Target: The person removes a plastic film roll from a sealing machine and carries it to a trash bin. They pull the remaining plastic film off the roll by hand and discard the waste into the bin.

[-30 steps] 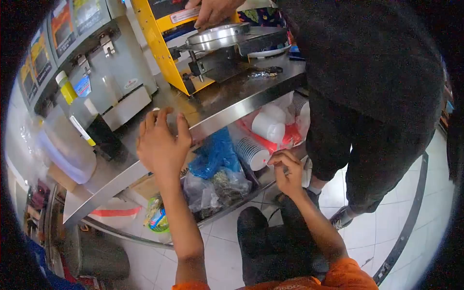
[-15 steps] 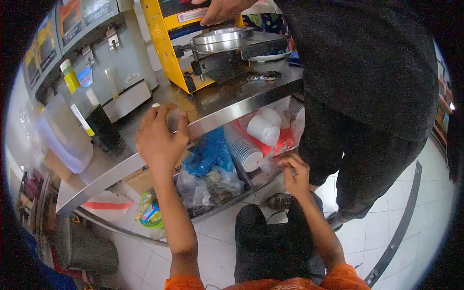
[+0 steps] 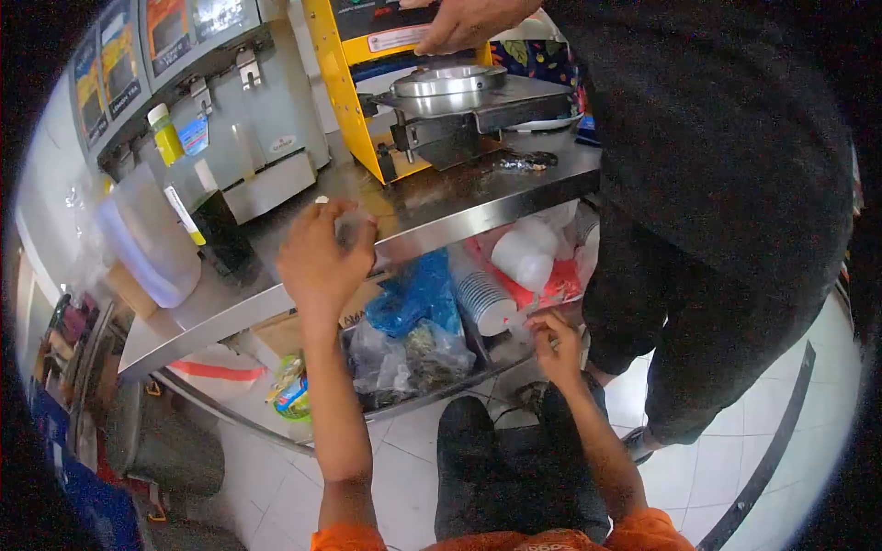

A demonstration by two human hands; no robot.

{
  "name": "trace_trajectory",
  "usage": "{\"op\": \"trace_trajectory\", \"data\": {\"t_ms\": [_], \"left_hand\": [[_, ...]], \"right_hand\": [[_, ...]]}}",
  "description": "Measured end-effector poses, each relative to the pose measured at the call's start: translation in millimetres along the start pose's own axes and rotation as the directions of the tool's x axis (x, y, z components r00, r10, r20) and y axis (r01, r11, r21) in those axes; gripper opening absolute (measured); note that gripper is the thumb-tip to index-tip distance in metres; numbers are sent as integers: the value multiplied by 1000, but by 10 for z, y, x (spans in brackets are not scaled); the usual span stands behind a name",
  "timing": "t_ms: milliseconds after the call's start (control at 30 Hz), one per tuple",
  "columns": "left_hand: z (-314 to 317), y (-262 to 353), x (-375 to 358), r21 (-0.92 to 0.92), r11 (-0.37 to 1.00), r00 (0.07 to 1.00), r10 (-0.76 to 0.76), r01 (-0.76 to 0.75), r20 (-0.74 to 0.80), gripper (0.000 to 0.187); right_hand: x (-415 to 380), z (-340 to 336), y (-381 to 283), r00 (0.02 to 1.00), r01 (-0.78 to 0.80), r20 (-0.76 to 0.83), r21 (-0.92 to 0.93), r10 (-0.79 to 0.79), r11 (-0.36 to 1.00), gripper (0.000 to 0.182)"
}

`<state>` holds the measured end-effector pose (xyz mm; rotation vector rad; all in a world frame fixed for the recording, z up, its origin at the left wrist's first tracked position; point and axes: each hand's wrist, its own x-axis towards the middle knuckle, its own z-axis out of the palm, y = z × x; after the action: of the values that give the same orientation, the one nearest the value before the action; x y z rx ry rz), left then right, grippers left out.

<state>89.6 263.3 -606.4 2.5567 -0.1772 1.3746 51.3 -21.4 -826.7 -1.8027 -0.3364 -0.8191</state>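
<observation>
Head view: the right hand (image 3: 559, 349) has drawn slightly off the stacked cups (image 3: 485, 305) below the desk (image 3: 459, 227), leaving a gap, fingers apparently pinching clear plastic (image 3: 518, 327); the left hand (image 3: 326, 257) stays at the desk's edge, curled, its grip unclear.

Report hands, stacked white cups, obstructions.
Left hand open at shiny steel counter edge. Right hand curled beside stacked white cups, grip unclear. Co-worker's dark-trousered leg close on right.

white tiled floor (image 3: 721, 464), dark strip (image 3: 772, 459)
</observation>
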Motion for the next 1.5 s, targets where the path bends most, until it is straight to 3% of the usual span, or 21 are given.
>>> {"op": "trace_trajectory", "data": {"t_ms": [133,200,433,500,633,700,833,900,933,1000,1033,1100,1300,1500], "left_hand": [[-48,68,-3,7,996,993,-93,93,74,35],[16,31,-5,79,997,999,20,-16,-47,30],[20,23,5,47,999,1000,11,-10,-19,30],[18,19,5,46,998,999,30,-29,-31,30],[3,41,1,45,999,1000,2,-1,-18,30],[-7,49,6,47,999,999,-14,12,31,30],[32,37,-14,72,997,999,20,-18,-28,30],[13,52,-13,51,999,1000,-7,8,-11,30],[17,47,-19,50,999,1000,-8,9,-9,30],[23,34,-9,82,997,1000,4,-3,-16,30],[12,42,-5,81,997,1000,6,-5,-18,30],[-20,63,-4,46,999,1000,-19,18,9,31],[32,16,-6,65,997,996,45,-41,-70,31],[11,53,-3,66,998,999,-12,15,-40,31]], "right_hand": [[-46,105,40,999,40,4,66,-40,997,17],[-46,103,28,998,8,60,-11,-7,1000,13],[171,147,-51,997,0,74,104,-8,995,14],[295,112,-208,990,137,36,65,-139,988,16],[640,2,-577,984,173,30,98,-176,980,12],[934,-66,-817,906,423,-40,20,-422,906,13],[1567,-78,-1268,842,536,-16,-97,-540,839,15],[1914,-3,-1332,812,583,89,-96,-576,807,20],[2063,50,-1317,813,582,90,-97,-575,807,20],[2290,148,-1249,786,618,231,-351,-574,704,23],[2350,162,-1221,785,618,229,-353,-575,703,23],[2430,167,-1192,755,654,375,-374,-537,658,29],[2514,84,-1178,757,651,427,-426,-495,628,27],[2475,88,-1199,805,589,438,-507,-400,630,24]]}}
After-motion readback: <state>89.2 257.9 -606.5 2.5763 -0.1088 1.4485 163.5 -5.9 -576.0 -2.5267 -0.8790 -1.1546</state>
